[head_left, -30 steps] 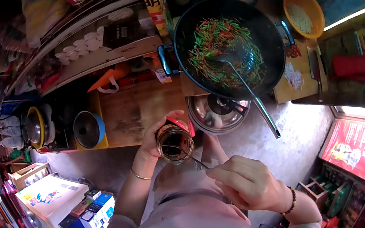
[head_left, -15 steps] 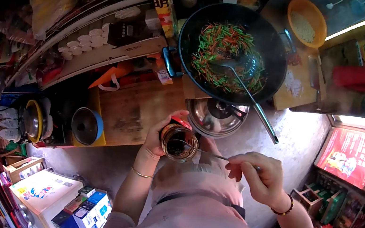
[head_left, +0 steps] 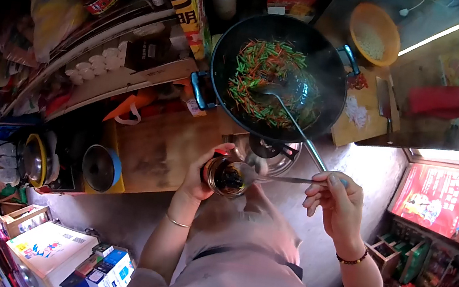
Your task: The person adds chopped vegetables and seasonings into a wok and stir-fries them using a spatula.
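My left hand (head_left: pixel 199 173) is wrapped round a glass jar (head_left: pixel 216 175) with dark contents, its mouth tilted up toward the camera. Between the fingers and thumb of my right hand (head_left: pixel 336 199) is the handle of a metal spoon (head_left: pixel 290 179). The spoon's bowl is at the jar's mouth, beside a dark clump. Above both hands stands a black wok (head_left: pixel 227 41) holding green and orange-red strips (head_left: pixel 267 59). A metal ladle (head_left: pixel 315 154) rests in the wok, its handle reaching down close to my right hand. Below the wok lies a silver lid (head_left: pixel 274 164), partly hidden by the jar hand.
A cutting board (head_left: pixel 347 130) with chopped pieces and a knife (head_left: pixel 384 104) is right of the wok. Behind them stands an orange bowl (head_left: pixel 394 32). A wooden counter (head_left: pixel 162 133) and a blue-rimmed pot (head_left: pixel 103 168) are on the left, under a crowded shelf (head_left: pixel 150 74).
My right hand has moved up and away from the jar, drawing the spoon out toward its rim. The dark clump now shows at the mouth. The view has shifted slightly.
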